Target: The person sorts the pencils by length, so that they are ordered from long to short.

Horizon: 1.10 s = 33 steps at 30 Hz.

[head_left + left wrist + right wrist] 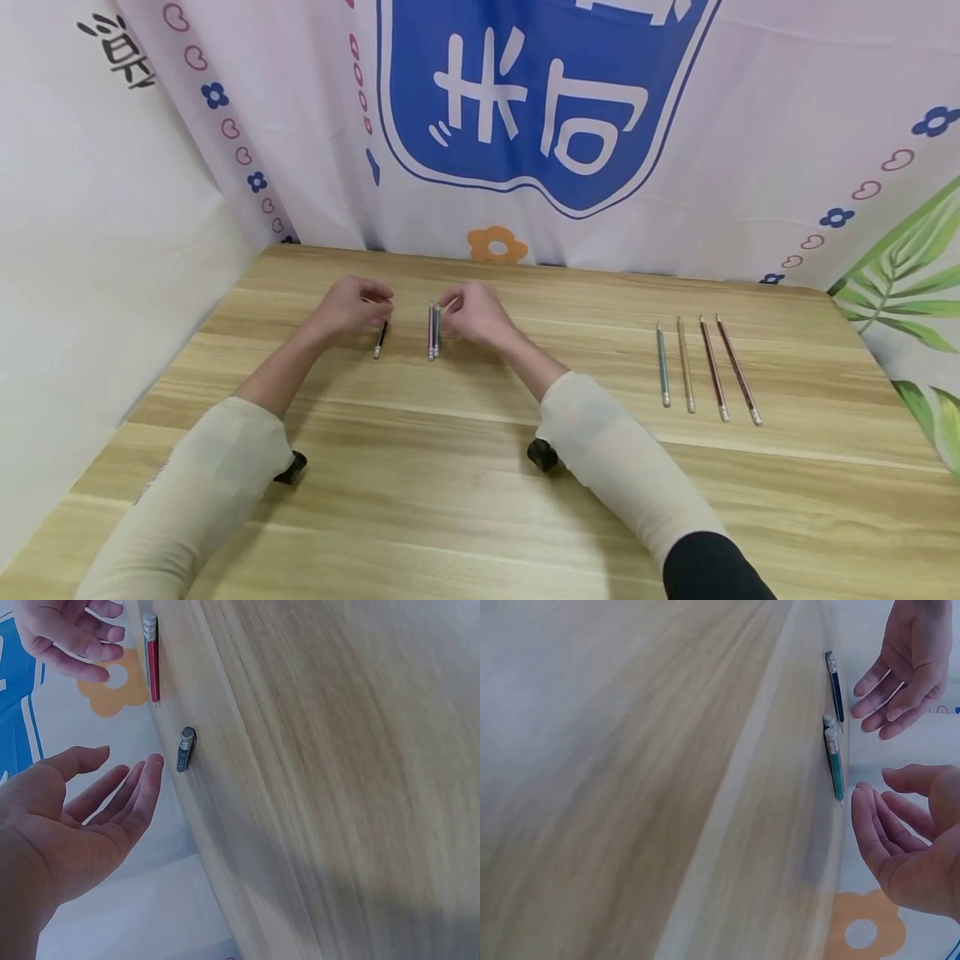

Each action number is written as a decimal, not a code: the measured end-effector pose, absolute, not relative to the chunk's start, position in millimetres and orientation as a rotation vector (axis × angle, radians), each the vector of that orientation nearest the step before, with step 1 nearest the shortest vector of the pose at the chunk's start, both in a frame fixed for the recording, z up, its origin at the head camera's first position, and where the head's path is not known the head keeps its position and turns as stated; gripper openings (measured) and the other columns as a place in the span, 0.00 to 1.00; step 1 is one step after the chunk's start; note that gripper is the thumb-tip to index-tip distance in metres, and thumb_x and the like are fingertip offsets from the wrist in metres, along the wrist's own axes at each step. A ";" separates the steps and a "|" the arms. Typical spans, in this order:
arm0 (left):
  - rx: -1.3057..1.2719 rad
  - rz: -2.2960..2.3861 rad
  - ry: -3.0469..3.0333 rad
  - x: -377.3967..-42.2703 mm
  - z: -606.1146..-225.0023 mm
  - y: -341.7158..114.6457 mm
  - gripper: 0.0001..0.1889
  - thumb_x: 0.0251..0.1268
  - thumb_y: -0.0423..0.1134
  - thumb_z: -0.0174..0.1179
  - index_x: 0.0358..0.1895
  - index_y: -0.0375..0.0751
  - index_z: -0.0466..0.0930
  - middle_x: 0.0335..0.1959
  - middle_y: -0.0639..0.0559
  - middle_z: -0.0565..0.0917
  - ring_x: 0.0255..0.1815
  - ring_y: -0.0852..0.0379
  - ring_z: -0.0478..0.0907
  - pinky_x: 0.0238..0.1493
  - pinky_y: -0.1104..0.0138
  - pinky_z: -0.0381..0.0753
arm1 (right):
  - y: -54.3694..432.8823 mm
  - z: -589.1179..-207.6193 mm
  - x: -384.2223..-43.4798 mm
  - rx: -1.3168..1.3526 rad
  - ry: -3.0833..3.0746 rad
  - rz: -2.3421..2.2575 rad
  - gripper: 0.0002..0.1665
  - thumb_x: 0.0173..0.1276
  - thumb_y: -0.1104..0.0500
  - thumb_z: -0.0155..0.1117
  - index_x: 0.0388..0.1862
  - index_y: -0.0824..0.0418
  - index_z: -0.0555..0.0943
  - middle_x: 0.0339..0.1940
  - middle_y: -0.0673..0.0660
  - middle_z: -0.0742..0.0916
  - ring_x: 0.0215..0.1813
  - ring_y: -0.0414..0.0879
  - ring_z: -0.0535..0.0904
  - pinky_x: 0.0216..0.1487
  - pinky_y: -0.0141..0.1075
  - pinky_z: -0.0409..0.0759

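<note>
Left hand [352, 307]: grip released, fingers loosely bent, nothing held. Right hand [474, 312]: same, grip slack and unloaded.

Dark pencil [382, 337] lies just beside left fingertips; in head view the fingers overlap its far end, but wrist views show a gap. Reddish pencil [431, 333] and green pencil [438, 337] lie side by side between the 2 hands, just left of right fingertips; cannot tell if the 2 touch. All 3 have eraser ends toward the person.

Well apart, on right side of worktop [420, 500], a row of 4: teal pencil [663, 367], tan pencil [686, 367], then 2 dark red pencils [737, 368], all flat, spaced apart, eraser ends also toward the person.

Cream sleeves [202, 467] on both forearms, 1 black object [542, 455] at each wrist. Wood-grain worktop; behind it, printed backdrop [750, 108] with blue sign [555, 100] and orange flower [497, 235].
</note>
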<state>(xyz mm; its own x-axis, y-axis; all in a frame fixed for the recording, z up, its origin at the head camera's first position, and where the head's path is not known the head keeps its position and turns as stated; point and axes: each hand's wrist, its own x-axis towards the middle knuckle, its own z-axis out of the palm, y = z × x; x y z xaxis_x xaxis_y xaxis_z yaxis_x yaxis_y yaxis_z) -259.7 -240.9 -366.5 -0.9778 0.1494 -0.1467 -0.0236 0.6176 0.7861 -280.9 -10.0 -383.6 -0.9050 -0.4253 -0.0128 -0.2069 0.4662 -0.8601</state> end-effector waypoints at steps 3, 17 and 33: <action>0.097 1.296 2.643 -260.0 -367.3 -242.9 0.20 0.76 0.29 0.57 0.65 0.19 0.73 0.58 0.26 0.79 0.51 0.39 0.83 0.50 0.64 0.90 | -14.9 -386.9 -283.5 -0.528 2.458 -1.443 0.15 0.65 0.73 0.65 0.51 0.75 0.84 0.37 0.63 0.88 0.27 0.44 0.82 0.30 0.31 0.88; 0.101 1.402 2.579 -257.6 -371.3 -236.2 0.21 0.76 0.30 0.58 0.65 0.18 0.73 0.57 0.26 0.81 0.55 0.37 0.83 0.51 0.66 0.89 | -37.8 -393.6 -288.0 -0.608 2.618 -1.237 0.13 0.68 0.66 0.70 0.50 0.70 0.86 0.43 0.62 0.90 0.45 0.50 0.87 0.44 0.31 0.86; -0.035 1.662 2.328 -262.7 -376.4 -224.9 0.21 0.79 0.26 0.50 0.67 0.14 0.67 0.59 0.20 0.78 0.46 0.50 0.87 0.61 0.57 0.85 | -50.1 -394.1 -289.3 -0.584 2.701 -1.152 0.14 0.60 0.69 0.74 0.45 0.69 0.86 0.39 0.60 0.89 0.39 0.47 0.84 0.43 0.33 0.85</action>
